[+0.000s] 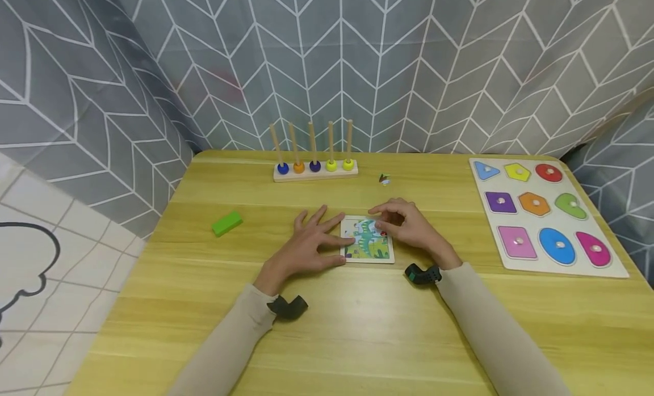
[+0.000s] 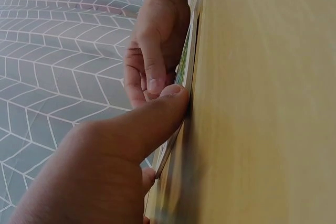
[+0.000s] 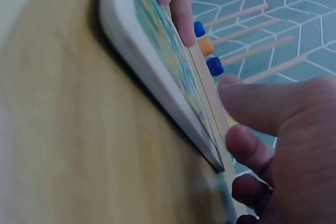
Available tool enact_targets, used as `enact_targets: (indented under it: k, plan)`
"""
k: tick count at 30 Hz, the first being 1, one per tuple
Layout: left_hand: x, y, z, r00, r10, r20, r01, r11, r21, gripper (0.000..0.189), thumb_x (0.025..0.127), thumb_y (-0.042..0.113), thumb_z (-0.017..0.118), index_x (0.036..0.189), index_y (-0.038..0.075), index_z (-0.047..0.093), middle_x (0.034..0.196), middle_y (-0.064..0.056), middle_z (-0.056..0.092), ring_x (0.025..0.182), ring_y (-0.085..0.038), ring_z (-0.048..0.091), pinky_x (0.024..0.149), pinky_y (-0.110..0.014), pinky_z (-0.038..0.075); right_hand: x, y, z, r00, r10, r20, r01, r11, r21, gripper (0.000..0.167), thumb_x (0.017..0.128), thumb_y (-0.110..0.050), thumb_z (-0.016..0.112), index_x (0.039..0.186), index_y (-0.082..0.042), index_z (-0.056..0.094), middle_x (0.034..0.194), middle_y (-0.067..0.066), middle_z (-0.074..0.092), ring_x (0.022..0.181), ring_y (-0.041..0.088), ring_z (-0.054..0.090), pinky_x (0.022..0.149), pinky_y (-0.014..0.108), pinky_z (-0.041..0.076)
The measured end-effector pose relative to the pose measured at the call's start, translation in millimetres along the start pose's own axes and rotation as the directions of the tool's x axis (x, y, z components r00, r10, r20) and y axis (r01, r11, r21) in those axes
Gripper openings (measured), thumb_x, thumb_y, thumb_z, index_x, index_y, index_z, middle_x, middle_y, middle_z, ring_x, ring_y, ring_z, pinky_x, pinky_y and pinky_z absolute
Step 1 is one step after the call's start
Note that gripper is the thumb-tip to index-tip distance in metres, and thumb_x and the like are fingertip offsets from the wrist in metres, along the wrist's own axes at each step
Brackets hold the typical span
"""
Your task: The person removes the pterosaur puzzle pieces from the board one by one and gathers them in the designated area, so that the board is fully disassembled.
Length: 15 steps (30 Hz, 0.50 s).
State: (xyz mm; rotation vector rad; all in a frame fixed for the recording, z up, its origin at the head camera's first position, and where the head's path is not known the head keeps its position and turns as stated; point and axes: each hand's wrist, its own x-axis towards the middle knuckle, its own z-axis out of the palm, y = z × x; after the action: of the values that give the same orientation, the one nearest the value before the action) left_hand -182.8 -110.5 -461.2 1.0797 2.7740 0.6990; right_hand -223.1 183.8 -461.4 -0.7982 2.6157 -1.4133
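Our left hand [image 1: 309, 245] lies flat with fingers spread, its fingertips and thumb pressing the left edge of the small puzzle board [image 1: 369, 241] that sits flat on the bench [image 1: 357, 328] in front of us. Our right hand [image 1: 403, 223] curls over the board's upper right corner, fingertips pinched together there on what looks like a small piece (too small for us to be sure).

If the right fingers push sideways while the left only presses at the rim, we think the board could skid or tip up on one edge, and loose pieces could pop out of the frame.

Around the board there is open wood on every side. The green block [image 1: 227, 222] lies well off to the left, the peg rack [image 1: 315, 168] stands behind, a tiny stray piece [image 1: 384, 179] sits beyond the right hand, and the shape board [image 1: 544, 214] lies near the bench's right edge.
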Motion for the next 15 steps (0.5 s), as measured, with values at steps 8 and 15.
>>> enact_targets:
  k: [8, 15]
  plan:
    - [0.2, 0.2, 1.1, 1.000, 0.004, -0.010, -0.004, 1.000, 0.007, 0.044, 0.094, 0.056, 0.064, 0.136, 0.040, 0.064, 0.169, 0.001, 0.028, 0.159, -0.041, 0.009, 0.120, -0.069, -0.001, 1.1, -4.2, 4.4, 0.999, -0.015, 0.043, 0.022, 0.986, -0.164, 0.030, 0.090, -0.017, 0.078, 0.119, -0.018, 0.075, 0.085, -0.004, 0.061, 0.082, 0.016, 0.044, 0.076, 0.038, 0.019]
    - [-0.6, 1.3, 0.7, 0.999, 0.025, -0.024, -0.024, 1.000, 0.013, 0.045, 0.095, 0.055, 0.064, 0.137, 0.039, 0.064, 0.167, -0.002, 0.032, 0.158, -0.044, 0.011, 0.120, -0.071, -0.001, 1.5, -12.8, 5.5, 0.996, -0.029, 0.081, 0.043, 0.984, -0.174, 0.031, 0.092, -0.013, 0.075, 0.123, -0.018, 0.074, 0.087, -0.002, 0.059, 0.084, 0.018, 0.040, 0.076, 0.038, 0.017]
